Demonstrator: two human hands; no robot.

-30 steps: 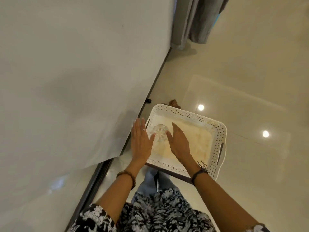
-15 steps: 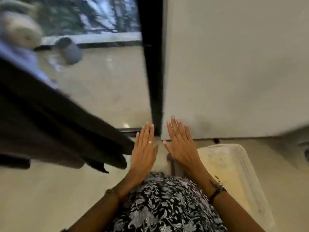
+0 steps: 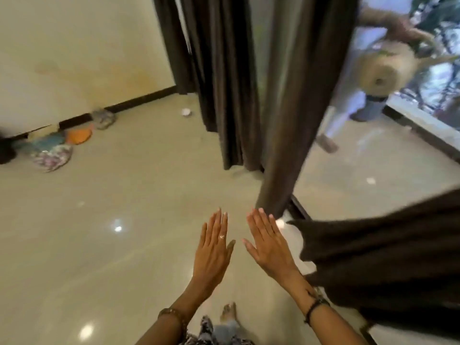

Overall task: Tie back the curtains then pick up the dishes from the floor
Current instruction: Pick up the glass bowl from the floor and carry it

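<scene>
My left hand (image 3: 212, 253) and my right hand (image 3: 270, 247) are held flat in front of me over the floor, fingers straight, holding nothing. Dark brown curtains (image 3: 224, 83) hang ahead, and one narrow panel (image 3: 293, 108) drops to the floor just beyond my right fingertips. Dishes lie on the floor at the far left by the wall: a floral bowl (image 3: 52, 156), an orange bowl (image 3: 79, 135), a bluish dish (image 3: 47, 141) and another patterned bowl (image 3: 103, 118). A small white bowl (image 3: 186, 112) sits near the curtain's foot.
Dark cloth (image 3: 388, 265) fills the right side close to my right arm. Behind the glass door, a person's legs (image 3: 348, 115) and a pale round object (image 3: 383, 70) appear, blurred. Glossy tiled floor (image 3: 112, 245) spreads to the left. My bare foot (image 3: 229, 314) is below.
The view has swung away from the white basket and the wall to the curtains and floor dishes. Both hands left the basket and stay flat and empty.
</scene>
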